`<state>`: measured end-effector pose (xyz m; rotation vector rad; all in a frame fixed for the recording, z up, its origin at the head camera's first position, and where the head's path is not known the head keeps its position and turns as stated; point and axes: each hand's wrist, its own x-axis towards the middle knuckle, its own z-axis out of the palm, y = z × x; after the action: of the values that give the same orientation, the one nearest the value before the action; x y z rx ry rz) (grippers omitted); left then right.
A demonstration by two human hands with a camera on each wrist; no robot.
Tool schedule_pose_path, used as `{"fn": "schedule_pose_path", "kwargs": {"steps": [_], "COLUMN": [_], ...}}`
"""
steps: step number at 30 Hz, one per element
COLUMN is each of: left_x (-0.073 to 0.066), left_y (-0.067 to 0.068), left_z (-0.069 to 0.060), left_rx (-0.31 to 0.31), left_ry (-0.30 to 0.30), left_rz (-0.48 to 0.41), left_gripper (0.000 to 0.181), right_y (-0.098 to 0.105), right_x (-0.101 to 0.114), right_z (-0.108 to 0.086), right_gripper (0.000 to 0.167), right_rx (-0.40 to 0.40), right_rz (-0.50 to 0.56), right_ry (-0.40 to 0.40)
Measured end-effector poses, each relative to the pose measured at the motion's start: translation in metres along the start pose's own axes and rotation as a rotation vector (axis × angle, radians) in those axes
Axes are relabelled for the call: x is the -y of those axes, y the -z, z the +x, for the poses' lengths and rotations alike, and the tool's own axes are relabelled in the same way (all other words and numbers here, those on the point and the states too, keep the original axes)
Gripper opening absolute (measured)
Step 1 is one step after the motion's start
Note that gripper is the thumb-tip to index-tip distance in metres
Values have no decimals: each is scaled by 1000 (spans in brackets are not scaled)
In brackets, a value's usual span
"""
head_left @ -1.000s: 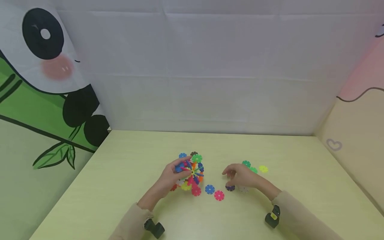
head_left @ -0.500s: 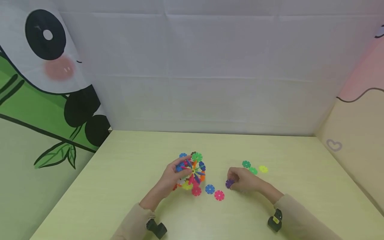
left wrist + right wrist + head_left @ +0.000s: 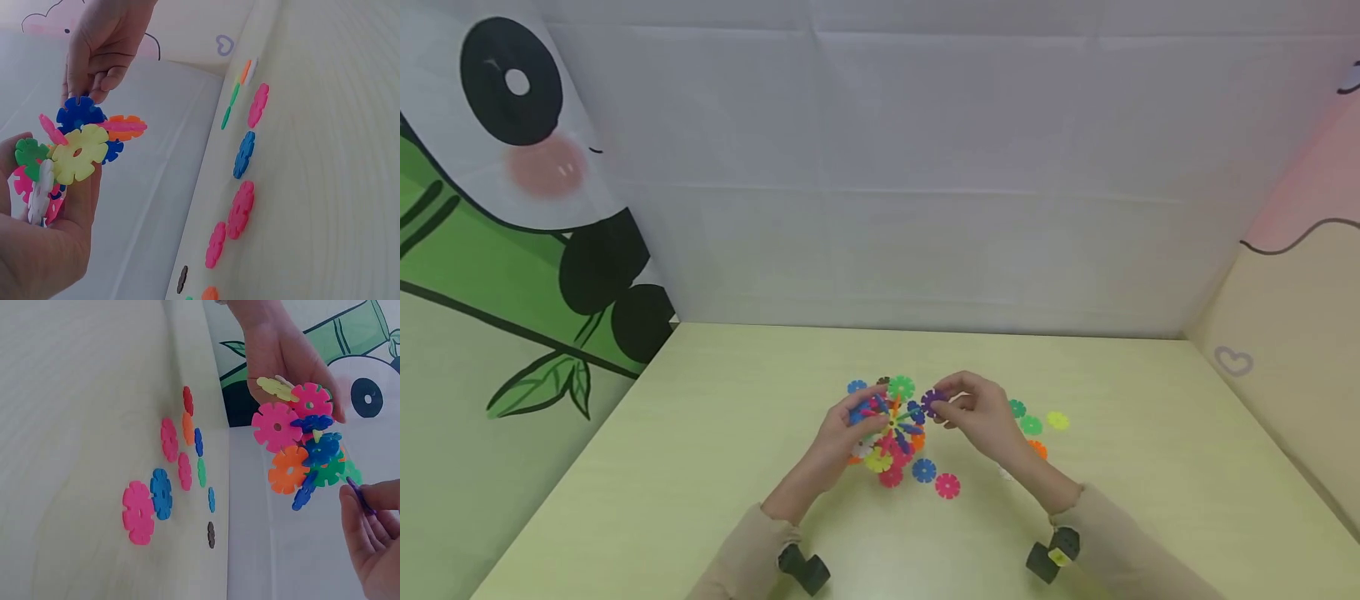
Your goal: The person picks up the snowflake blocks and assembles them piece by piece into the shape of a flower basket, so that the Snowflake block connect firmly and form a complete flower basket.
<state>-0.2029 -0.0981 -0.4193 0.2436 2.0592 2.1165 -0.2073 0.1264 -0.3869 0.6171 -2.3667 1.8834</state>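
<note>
My left hand (image 3: pixel 842 437) grips a rounded cluster of interlocking notched plastic discs (image 3: pixel 895 446), in many colours, raised off the table. The left wrist view shows a yellow disc (image 3: pixel 78 153) of that cluster, slotted among blue, green, white and pink ones. Thumb and fingers of my right hand (image 3: pixel 991 417) pinch a single purple notched disc (image 3: pixel 931 403) at the cluster's right side. Seen edge-on in the right wrist view, this purple disc (image 3: pixel 361 497) is by a pale green disc (image 3: pixel 353 474); whether they touch I cannot tell.
Loose discs lie on the pale table (image 3: pixel 760 383): blue (image 3: pixel 924 471) and pink (image 3: pixel 947 486) in front, green (image 3: pixel 1032 426), yellow (image 3: pixel 1057 421) and orange (image 3: pixel 1037 448) on the right. More lie beneath the cluster. A white cloth backdrop (image 3: pixel 955 167) rises behind.
My right hand has picked up the purple disc from the table and brought it left and away from me to the cluster. My left hand has shifted slightly right with the cluster.
</note>
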Motion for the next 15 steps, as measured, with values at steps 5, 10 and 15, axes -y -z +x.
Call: {"fn": "schedule_pose_path", "kwargs": {"steps": [5,10,15], "left_x": [1,0,-1], "left_y": [-1,-2,-4], "left_z": [0,0,1], "left_rx": [13,-2,-2], "left_ry": [-18,-15,-21], "left_rz": [16,9,-7], "left_gripper": [48,48,48], "right_y": [-8,-13,-17], "right_x": [0,-1,-2], "right_z": [2,2,2], "right_gripper": [17,15,14], "right_rx": [-42,-75,-117], "right_rz": [-8,-49,-55], "right_ry": [1,6,7]}}
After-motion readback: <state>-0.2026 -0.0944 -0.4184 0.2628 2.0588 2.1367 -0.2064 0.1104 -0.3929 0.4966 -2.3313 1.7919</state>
